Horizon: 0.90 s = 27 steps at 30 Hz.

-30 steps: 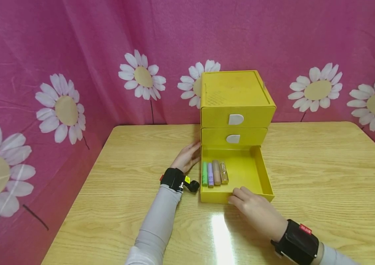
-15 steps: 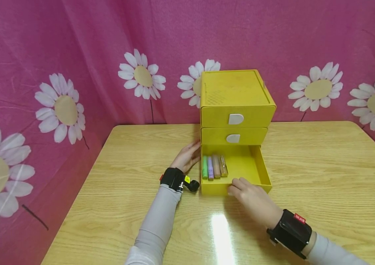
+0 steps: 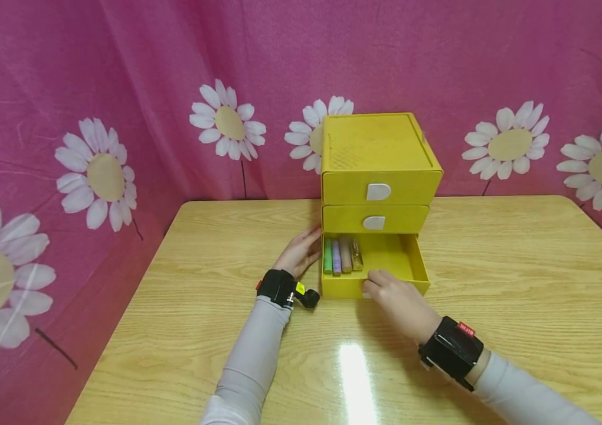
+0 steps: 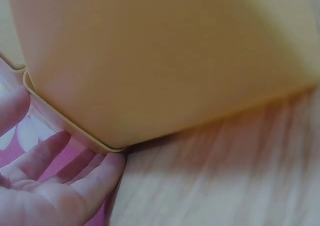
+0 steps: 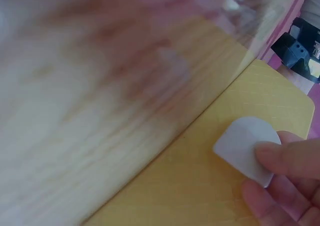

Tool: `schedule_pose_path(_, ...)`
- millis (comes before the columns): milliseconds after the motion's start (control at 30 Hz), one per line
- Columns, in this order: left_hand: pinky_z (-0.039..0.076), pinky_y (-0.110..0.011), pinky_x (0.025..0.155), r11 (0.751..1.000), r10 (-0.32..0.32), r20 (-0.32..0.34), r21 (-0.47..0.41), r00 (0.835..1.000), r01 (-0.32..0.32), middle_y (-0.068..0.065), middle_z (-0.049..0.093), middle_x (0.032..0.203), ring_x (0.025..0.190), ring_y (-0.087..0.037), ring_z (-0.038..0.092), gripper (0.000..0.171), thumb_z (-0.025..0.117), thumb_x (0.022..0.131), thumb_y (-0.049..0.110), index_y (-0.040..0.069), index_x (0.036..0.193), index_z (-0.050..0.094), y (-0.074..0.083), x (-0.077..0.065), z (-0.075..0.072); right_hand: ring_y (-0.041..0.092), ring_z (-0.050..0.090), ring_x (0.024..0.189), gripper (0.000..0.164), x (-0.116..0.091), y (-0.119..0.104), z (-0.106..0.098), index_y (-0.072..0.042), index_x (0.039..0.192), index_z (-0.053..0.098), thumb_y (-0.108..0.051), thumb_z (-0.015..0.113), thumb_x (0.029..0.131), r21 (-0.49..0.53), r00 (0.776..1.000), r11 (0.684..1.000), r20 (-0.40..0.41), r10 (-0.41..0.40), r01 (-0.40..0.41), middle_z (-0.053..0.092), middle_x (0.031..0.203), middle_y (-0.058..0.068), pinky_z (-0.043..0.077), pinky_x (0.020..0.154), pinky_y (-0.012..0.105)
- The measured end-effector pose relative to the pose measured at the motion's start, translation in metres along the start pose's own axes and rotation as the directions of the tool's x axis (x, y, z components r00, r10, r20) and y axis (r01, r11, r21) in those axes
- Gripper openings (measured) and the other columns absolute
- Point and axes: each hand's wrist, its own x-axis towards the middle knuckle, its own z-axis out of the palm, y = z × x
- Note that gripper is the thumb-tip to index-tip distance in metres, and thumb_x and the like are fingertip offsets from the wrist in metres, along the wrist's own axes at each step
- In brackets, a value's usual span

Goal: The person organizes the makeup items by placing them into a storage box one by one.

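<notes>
A yellow drawer cabinet (image 3: 375, 141) stands on the table, its bottom drawer (image 3: 343, 289) partly pulled out. At the drawer's front, my right hand (image 3: 402, 307) pinches a white pull tab (image 5: 237, 141) between thumb and fingers, clearest in the right wrist view. Extended fingers of my left hand (image 3: 298, 252) touch the cabinet's left side; in the left wrist view they meet the edge of its frame. Inside the drawer, along the left wall, lie a green tube (image 3: 328, 257), a purple tube (image 3: 336, 260), a brownish tube (image 3: 346, 257) and a clear, gold-toned tube (image 3: 356, 258).
Above the bottom drawer are two closed drawers with white tabs (image 3: 378, 191). The wooden table (image 3: 513, 283) extends to both sides. A pink curtain (image 3: 280, 47) with white flowers hangs behind and at the left.
The bottom drawer has slid inward toward the cabinet, my right hand moving with it. The tubes have travelled back with the drawer. My left hand has stayed in place.
</notes>
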Motion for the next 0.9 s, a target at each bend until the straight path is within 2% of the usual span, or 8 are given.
schedule_pose_path(267,0.021,-0.042,0.109,1.0,0.002,0.0,-0.005,1.0,-0.002,-0.011,0.024,0.149,0.136,-0.027,0.023,0.053,0.045,0.098,0.018,0.006,0.144,0.025,0.0,0.001,-0.002,0.015,0.051,0.08,0.025,0.007,0.007,0.003,-0.002,0.092,0.067,0.01,0.071,0.07,0.022,1.0,0.999,0.015,0.024,-0.024,0.056,0.088,0.003,0.053,0.067,0.026)
schedule_pose_path(567,0.02,-0.043,0.11,1.0,-0.005,0.016,0.005,1.0,0.005,-0.01,0.023,0.15,0.136,-0.027,0.022,0.053,0.045,0.098,0.019,0.007,0.145,0.024,-0.002,-0.001,-0.001,0.017,0.052,0.082,0.014,0.021,0.02,0.009,-0.002,0.088,0.065,0.002,0.069,0.075,0.014,0.998,0.998,-0.029,0.058,-0.057,0.054,0.086,0.003,0.054,0.062,0.029)
schedule_pose_path(900,0.02,-0.043,0.11,1.0,-0.006,0.021,0.018,1.0,0.006,-0.009,0.024,0.149,0.136,-0.025,0.023,0.052,0.044,0.098,0.019,0.007,0.145,0.024,0.0,0.001,-0.001,0.018,0.049,0.08,0.016,0.036,0.031,0.013,-0.003,0.087,0.065,0.007,0.069,0.075,-0.011,0.995,0.995,-0.026,0.099,-0.099,0.053,0.084,0.003,0.053,0.062,0.029)
